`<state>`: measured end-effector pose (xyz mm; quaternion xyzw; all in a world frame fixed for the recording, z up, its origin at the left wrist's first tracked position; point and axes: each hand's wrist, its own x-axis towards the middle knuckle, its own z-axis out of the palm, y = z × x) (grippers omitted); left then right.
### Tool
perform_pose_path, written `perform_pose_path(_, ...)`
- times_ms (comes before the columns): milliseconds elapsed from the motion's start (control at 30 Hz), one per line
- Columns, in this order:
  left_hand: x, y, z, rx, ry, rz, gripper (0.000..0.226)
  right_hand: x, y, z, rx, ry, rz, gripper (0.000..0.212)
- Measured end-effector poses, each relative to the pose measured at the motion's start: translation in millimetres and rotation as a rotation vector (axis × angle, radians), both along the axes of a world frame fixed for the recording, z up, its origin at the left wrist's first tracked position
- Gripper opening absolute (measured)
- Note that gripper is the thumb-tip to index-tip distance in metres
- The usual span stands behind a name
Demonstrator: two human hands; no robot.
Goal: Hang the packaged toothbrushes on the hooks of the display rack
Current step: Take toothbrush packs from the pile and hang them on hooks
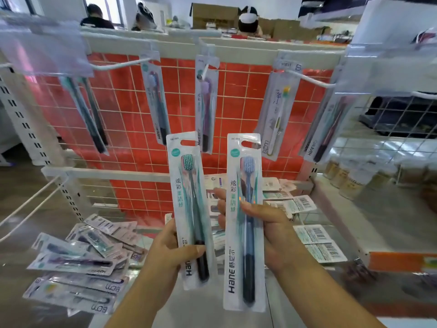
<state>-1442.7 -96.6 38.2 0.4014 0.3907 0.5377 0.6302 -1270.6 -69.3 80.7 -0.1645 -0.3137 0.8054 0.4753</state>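
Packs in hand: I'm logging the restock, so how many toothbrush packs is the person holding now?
2. The left hand grips the green-bristled pack; the right hand grips the blue-bristled pack.

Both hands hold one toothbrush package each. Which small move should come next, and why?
Probably raise the left hand so the hang hole of its green-bristle package meets the tip of the hook straight above. Both packages are upright with holes on top, that hook already carries a similar package, and the right hand can wait with the blue-bristle package.
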Motion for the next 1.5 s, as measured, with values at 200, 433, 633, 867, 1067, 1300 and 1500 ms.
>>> perform_pose_path(200, -3, -3, -5, 0.031, -0.018, -0.014, 0.059, -3, 1, -9, -0.042, 0.018, -0.032, 0.064)
perform_pose_path(433, -9, -6, 0, 0.058, -0.002, 0.000, 0.056, -6, 1, -5, -0.054, -0.213, -0.191, 0.035)
perform_pose_path(633, -10, -13, -2, 0.037, -0.012, 0.057, 0.056, -16, 1, -6, 0.080, -0.496, -0.334, 0.019)
perform_pose_path(867, -13, -22, -3, 0.036, -0.029, 0.143, 0.060, -25, -3, 8, 0.140, -0.542, -0.236, 0.017)
perform_pose_path(1067, -27, -28, -7, 0.065, 0.015, 0.216, 0.051, -46, 0, 8, 0.229, -0.596, -0.222, 0.018)
perform_pose_path(1300, -87, -14, -7, 0.082, -0.009, 0.211, 0.049, -104, 13, 0, 0.227, -0.617, -0.241, 0.020)
perform_pose_path(1500, -155, -4, -10, 0.011, -0.039, 0.232, 0.060, -182, 35, 10, 0.301, -0.676, -0.252, 0.019)
